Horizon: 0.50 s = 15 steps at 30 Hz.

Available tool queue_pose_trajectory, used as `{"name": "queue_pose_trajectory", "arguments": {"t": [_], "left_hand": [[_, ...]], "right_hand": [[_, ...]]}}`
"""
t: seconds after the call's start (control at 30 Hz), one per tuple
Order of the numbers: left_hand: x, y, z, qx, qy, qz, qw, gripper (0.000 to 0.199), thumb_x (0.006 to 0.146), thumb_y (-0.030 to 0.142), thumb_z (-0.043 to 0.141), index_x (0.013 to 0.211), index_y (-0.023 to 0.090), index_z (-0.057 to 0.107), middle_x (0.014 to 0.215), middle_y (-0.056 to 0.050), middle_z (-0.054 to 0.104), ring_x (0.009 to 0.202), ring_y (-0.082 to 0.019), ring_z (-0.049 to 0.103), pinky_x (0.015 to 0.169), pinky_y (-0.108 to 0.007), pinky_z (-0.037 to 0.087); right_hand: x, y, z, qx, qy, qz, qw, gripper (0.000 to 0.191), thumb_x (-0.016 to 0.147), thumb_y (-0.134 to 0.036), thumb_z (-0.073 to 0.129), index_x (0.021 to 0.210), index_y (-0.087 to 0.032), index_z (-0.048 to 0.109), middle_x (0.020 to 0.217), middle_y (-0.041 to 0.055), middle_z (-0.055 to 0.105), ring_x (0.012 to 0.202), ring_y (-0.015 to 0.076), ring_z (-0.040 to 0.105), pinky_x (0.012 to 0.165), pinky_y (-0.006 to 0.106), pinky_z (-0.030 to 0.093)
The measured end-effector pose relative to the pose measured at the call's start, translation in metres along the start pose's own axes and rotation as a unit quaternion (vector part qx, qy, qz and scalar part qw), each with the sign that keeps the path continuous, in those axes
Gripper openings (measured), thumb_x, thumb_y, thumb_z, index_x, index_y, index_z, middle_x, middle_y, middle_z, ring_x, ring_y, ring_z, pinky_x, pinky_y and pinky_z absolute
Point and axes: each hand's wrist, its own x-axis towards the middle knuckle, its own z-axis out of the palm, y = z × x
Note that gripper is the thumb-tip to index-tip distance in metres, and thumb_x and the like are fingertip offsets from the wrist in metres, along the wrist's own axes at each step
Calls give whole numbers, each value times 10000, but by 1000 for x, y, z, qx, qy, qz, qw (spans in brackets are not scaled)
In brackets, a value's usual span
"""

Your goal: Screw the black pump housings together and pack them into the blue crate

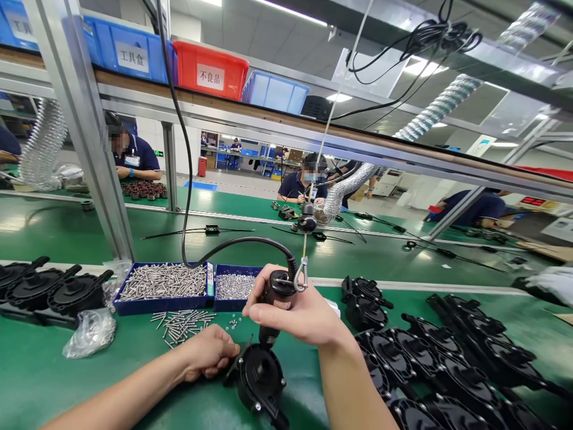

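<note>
My right hand (299,313) is wrapped around a black electric screwdriver (278,292), which hangs from a cord by a metal hook and points down. Its lower end meets the upper edge of a round black pump housing (261,373) on the green bench. Silver screws show around the housing's rim. At the housing's left side, my left hand (210,353) is closed, thumb and finger pinched by a thin dark piece; I cannot make out what it is. Loose long screws (183,325) and several small nuts (233,322) lie just beyond my left hand.
Blue trays of screws (163,283) and nuts (235,286) stand behind my hands. Black housings cover the right (416,352) and line the far left (71,292). A plastic bag (91,334) lies left. A black cable (185,179) loops overhead. Co-workers sit across the bench.
</note>
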Motion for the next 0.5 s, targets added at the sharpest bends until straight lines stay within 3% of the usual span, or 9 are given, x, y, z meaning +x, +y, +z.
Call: {"name": "queue_pose_trajectory", "arguments": {"t": [0.2, 0.37, 0.5], "left_hand": [[-11, 8, -7, 88, -34, 30, 995, 496, 661, 626, 776, 555, 221, 510, 405, 72, 459, 293, -44, 246, 324, -253, 107], [-26, 19, -17, 172, -83, 44, 981, 617, 774, 814, 691, 707, 217, 554, 493, 57, 554, 329, -69, 378, 335, -224, 215], [-33, 22, -15, 184, -95, 45, 977, 694, 593, 767, 884, 927, 197, 671, 551, 65, 596, 423, -95, 444, 378, -223, 382]], "right_hand": [[0, 1, 0, 6, 0, -8, 1000, 344, 822, -437, 897, 935, -188, 688, 812, 42, 736, 714, 182, 675, 641, 305, 556], [-2, 0, -1, 24, -21, -11, 999, 310, 834, -397, 882, 944, -177, 694, 852, 66, 759, 745, 194, 702, 666, 315, 569], [-4, -1, -3, 47, -20, -12, 999, 278, 835, -342, 878, 955, -182, 684, 855, 70, 766, 797, 215, 724, 692, 331, 575]]}}
